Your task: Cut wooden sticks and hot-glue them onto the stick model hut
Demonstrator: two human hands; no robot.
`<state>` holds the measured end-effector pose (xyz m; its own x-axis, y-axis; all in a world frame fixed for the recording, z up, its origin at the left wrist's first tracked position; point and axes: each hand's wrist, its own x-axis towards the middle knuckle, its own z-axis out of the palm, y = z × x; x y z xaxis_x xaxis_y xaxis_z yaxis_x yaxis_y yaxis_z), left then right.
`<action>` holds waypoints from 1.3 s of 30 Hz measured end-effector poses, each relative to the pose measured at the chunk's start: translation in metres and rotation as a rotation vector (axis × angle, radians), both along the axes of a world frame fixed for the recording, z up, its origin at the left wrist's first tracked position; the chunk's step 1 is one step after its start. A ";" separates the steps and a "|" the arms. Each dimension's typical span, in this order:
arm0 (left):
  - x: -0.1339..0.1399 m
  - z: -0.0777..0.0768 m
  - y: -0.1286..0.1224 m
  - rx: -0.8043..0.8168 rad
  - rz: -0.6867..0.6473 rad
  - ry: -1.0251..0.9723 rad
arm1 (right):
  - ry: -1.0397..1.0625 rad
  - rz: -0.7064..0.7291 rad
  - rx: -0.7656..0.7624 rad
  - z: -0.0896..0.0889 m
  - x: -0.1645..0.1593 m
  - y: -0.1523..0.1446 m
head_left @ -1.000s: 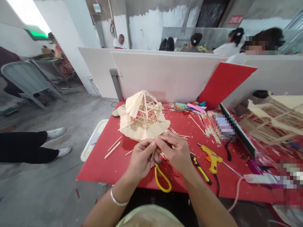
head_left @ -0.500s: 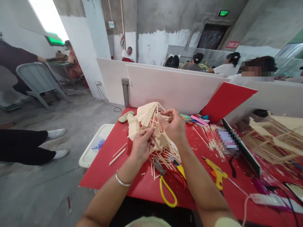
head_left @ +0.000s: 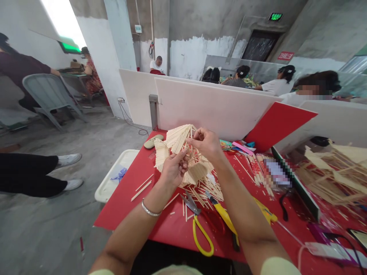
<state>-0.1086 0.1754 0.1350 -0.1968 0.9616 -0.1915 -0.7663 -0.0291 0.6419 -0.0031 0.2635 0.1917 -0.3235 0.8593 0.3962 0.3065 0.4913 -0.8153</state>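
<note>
A small house-like model of pale wooden sticks (head_left: 178, 136), with slanted slatted roof panels, stands on the red tabletop (head_left: 130, 214). My left hand (head_left: 175, 168) is closed at its front, fingers curled against the sticks. My right hand (head_left: 208, 144) pinches at the roof edge, thumb and forefinger together; whatever lies between those fingertips is too small to make out. Loose sticks (head_left: 200, 194) are strewn below the model. Nearer to me lie open scissors (head_left: 195, 225) with a yellow handle loop and a yellow utility knife (head_left: 225, 217).
A yellow glue gun (head_left: 266, 212) is partly covered by my right forearm. Wrapped stick bundles (head_left: 259, 172) and a phone-like screen (head_left: 276, 173) lie to the right, before a larger wooden frame model (head_left: 335, 179). White boards (head_left: 212, 105) border the back; a white tray (head_left: 107, 189) is left.
My right hand has shifted slightly left, its fingertips now closer to my left hand. My right forearm now covers more of the glue gun, and more of the utility knife shows.
</note>
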 end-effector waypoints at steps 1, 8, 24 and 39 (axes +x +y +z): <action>-0.001 0.001 0.001 -0.001 0.002 -0.006 | 0.022 0.006 -0.022 0.000 -0.001 0.001; -0.010 0.001 0.002 0.014 -0.021 -0.041 | 0.139 0.024 -0.060 -0.001 -0.008 0.010; -0.028 -0.006 -0.003 -0.055 0.001 0.010 | 0.160 0.036 -0.088 -0.003 -0.014 0.009; -0.030 0.001 -0.006 -0.026 0.011 0.021 | 0.161 0.035 -0.079 -0.006 -0.017 0.008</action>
